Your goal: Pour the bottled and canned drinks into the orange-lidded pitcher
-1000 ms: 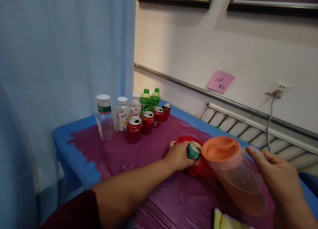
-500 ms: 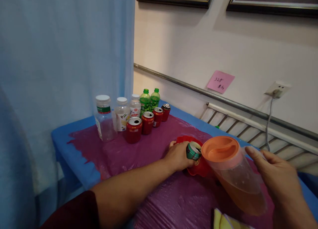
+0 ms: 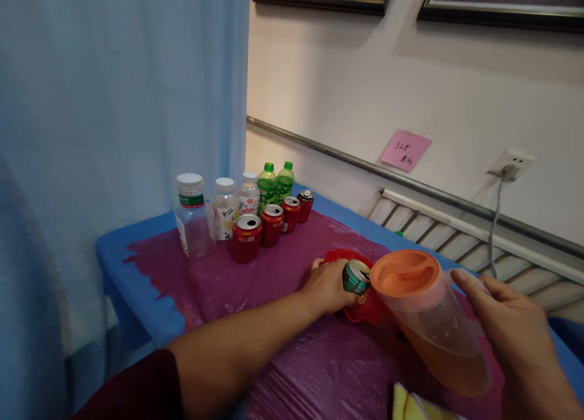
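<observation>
My left hand (image 3: 329, 286) is wrapped round a green can (image 3: 356, 278), which leans to the right over a red dish (image 3: 365, 310). My right hand (image 3: 506, 316) grips the handle of a clear pitcher (image 3: 442, 329) with an orange lid (image 3: 406, 274). The pitcher tilts left, its lid edge beside the can's top, and brownish liquid fills its lower part. No stream of liquid can be made out between them. Part of the dish is hidden by my left hand and the pitcher.
Red cans (image 3: 247, 239), clear white-capped bottles (image 3: 194, 219) and green bottles (image 3: 267, 186) stand at the back left on a purple sheet (image 3: 228, 286). A yellow packet (image 3: 410, 405) lies at the near edge. A radiator (image 3: 438, 231) runs along the wall.
</observation>
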The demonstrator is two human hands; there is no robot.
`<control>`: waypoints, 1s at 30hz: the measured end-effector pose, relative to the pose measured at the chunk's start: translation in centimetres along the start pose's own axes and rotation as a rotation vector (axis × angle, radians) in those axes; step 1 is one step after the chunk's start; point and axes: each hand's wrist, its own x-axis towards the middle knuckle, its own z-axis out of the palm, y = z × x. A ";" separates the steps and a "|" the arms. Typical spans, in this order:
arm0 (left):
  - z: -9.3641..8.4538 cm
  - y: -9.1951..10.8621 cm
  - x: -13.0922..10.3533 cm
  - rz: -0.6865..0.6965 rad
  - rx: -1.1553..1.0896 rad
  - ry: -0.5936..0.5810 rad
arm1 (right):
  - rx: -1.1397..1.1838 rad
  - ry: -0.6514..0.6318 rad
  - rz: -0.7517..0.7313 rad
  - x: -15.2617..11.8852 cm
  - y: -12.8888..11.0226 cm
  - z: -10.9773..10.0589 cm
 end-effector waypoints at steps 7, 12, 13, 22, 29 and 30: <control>-0.1 0.1 0.0 0.000 -0.002 -0.002 | -0.014 0.000 -0.010 0.2 0.3 0.0; -0.1 0.1 -0.1 -0.002 0.004 -0.001 | -0.004 -0.004 -0.012 0.3 0.4 0.0; -0.1 0.1 -0.1 -0.002 0.004 0.000 | 0.001 -0.002 -0.006 0.2 0.3 0.0; -0.2 0.2 -0.1 -0.008 0.015 -0.020 | 0.001 -0.003 0.015 0.0 0.0 0.0; -0.3 0.3 -0.2 -0.010 0.017 -0.022 | -0.019 0.007 -0.041 -0.2 -0.4 -0.2; -0.3 0.3 -0.2 -0.009 0.015 -0.022 | -0.010 0.009 -0.045 -0.2 -0.4 -0.2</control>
